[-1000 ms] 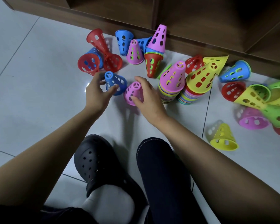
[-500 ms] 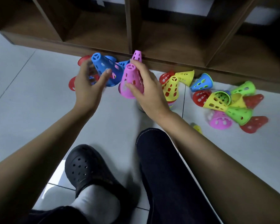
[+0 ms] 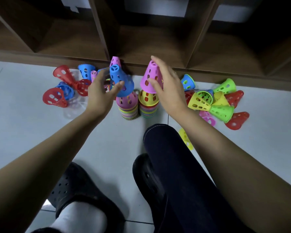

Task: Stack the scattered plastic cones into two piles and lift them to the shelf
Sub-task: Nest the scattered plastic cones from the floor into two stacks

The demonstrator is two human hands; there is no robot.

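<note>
Two piles of stacked cones stand side by side on the floor: the left pile (image 3: 127, 106) topped by a pink cone, the right pile (image 3: 148, 105) topped by a yellow cone. My left hand (image 3: 102, 91) holds a blue cone (image 3: 120, 79) tilted just above the left pile. My right hand (image 3: 168, 86) grips a pink cone (image 3: 152, 78) upright over the right pile, its rim about at the yellow top. Loose cones lie on both sides.
Red and blue cones (image 3: 62, 88) lie scattered to the left, yellow, green and red ones (image 3: 215, 101) to the right. A brown wooden shelf (image 3: 158, 46) with open compartments runs along the back. My black shoes (image 3: 79, 190) and dark trouser leg (image 3: 175, 165) fill the foreground.
Both hands carried their cones from in front of the shelf edge to above the two piles. The view tilted up, showing more of the shelf.
</note>
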